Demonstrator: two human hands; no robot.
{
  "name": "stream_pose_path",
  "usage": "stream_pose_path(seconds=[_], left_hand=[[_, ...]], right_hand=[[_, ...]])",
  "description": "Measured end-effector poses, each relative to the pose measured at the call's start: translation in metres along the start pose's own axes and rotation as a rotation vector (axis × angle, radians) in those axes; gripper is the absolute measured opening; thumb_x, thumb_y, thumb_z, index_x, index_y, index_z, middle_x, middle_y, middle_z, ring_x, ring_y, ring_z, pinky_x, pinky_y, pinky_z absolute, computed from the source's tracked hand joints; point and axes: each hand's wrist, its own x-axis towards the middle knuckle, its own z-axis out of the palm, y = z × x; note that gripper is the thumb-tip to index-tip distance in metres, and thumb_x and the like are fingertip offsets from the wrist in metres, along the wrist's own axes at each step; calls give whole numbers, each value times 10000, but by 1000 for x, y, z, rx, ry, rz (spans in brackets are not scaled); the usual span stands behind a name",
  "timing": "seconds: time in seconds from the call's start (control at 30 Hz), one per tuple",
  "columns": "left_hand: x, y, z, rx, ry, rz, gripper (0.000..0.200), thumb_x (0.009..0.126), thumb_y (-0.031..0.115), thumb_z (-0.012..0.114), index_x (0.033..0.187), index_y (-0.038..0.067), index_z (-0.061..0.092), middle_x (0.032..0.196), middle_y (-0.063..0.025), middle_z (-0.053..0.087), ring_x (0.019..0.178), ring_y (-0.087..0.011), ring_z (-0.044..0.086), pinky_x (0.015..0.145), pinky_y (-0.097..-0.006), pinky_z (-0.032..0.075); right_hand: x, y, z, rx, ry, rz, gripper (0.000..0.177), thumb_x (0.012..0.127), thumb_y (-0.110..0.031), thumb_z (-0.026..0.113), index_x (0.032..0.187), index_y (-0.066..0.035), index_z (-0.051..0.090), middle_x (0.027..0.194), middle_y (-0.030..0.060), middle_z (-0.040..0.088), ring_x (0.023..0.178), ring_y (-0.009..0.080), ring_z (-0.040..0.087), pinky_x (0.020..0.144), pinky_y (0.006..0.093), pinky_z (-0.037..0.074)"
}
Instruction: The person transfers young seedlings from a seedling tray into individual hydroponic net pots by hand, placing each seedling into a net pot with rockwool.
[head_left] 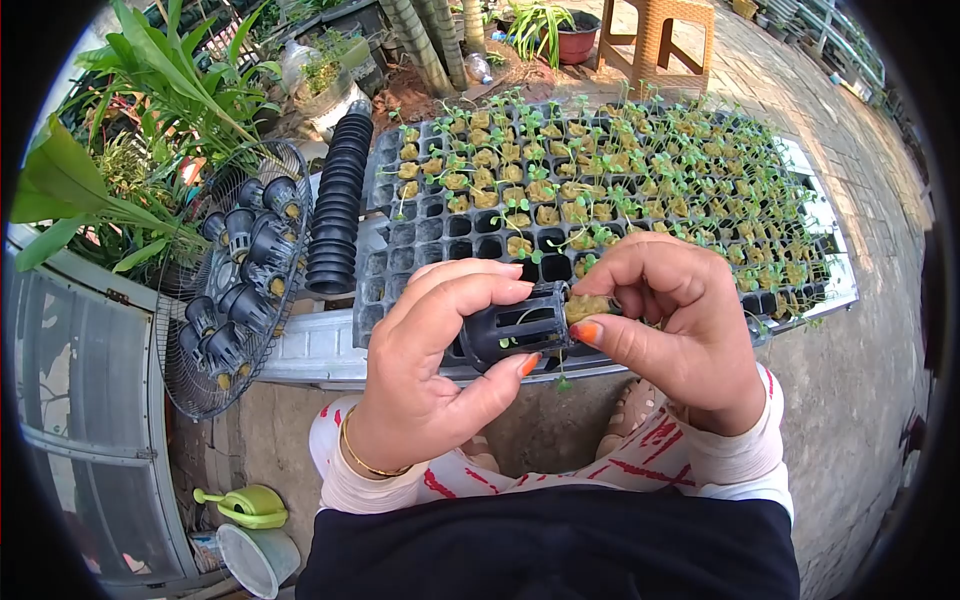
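My left hand is closed around a black slotted net pot, which lies on its side above the near edge of the tray. At the pot's narrow end, my right hand pinches a yellowish-brown sponge plug between thumb and fingers. Thin green stems show through the slots, and a small leaf dangles below the pot. Under and behind both hands spreads a black cell tray holding many sponge plugs with green seedlings. Several cells at its left and near side hold no plug.
A tall stack of black net pots lies left of the tray. Beside it, a wire basket carries several filled pots. On the floor at lower left are a green watering can and a pale bucket. A brown stool stands behind.
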Motion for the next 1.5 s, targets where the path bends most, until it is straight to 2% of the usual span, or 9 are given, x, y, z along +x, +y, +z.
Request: stream_pose_path(seconds=[0.23, 0.3, 0.6, 0.67, 0.9, 0.97, 1.07, 1.17, 1.5], left_hand=[[5, 2, -5, 69, -66, 78, 420, 672, 45, 736, 1073, -1, 618, 1139, -200, 557, 1024, -287, 579, 861, -342, 469], [4, 1, -6, 84, -75, 54, 442, 654, 94, 751, 1059, -15, 613, 1192, -205, 525, 1061, -238, 549, 933, -346, 423], [5, -3, -4, 89, -107, 69, 451, 657, 119, 765, 1063, -9, 618, 1197, -201, 523, 1043, -241, 547, 928, -354, 424], [6, -4, -5, 94, -116, 82, 450, 659, 119, 765, 1065, -8, 617, 1198, -201, 521, 1041, -241, 547, 928, -355, 424], [6, -5, -3, -74, -119, -1, 436, 665, 44, 749, 1084, 14, 631, 1153, -190, 530, 1035, -256, 564, 849, -324, 472], [6, -6, -3, -120, -128, -21, 432, 679, 41, 746, 1092, 10, 624, 1159, -176, 520, 1040, -234, 556, 856, -318, 471], [6, -8, -3, -226, -144, -61, 426, 708, 32, 736, 1112, -2, 604, 1170, -149, 495, 1054, -195, 536, 869, -304, 470], [6, -10, -3, -332, -158, -90, 422, 730, 16, 723, 1127, -18, 585, 1176, -131, 473, 1072, -176, 518, 879, -296, 469], [5, -12, 0, -480, -117, -164, 391, 741, -22, 702, 1111, -33, 577, 1114, -90, 453, 1027, -138, 521, 868, -258, 471]], right_hand=[[1, 0, -5, -77, 44, -42, 142, 690, -77, 737, 797, -25, 659, 678, 24, 578, 527, 100, 392, 480, 249, 317], [1, 0, -6, -98, 40, -67, 140, 689, -74, 736, 795, -26, 657, 681, 26, 582, 525, 105, 398, 479, 249, 320], [-1, -7, -10, -172, -28, -73, 134, 691, -65, 732, 789, -24, 651, 706, 55, 613, 572, 140, 491, 505, 261, 385], [-2, -2, -8, -124, -15, -47, 233, 669, -157, 770, 812, -14, 656, 709, 16, 576, 567, 80, 372, 506, 245, 279], [-3, -9, -3, -42, 81, 18, 204, 685, -118, 764, 835, -20, 666, 704, 12, 572, 564, 78, 360, 509, 240, 288], [-2, -9, -8, -153, -21, -126, 213, 693, -25, 721, 893, -32, 647, 777, 66, 637, 666, 186, 577, 548, 287, 421], [3, 1, -11, -233, -62, -348, 197, 696, -69, 734, 880, -34, 676, 754, 51, 644, 631, 155, 545, 560, 263, 396], [3, -8, -12, -253, -80, -287, 199, 664, -34, 716, 860, -35, 681, 775, 67, 660, 689, 205, 605, 595, 285, 438], [1, -4, -10, -275, -25, -332, 212, 621, -11, 703, 832, -36, 697, 725, 58, 623, 679, 217, 603, 612, 312, 454]])
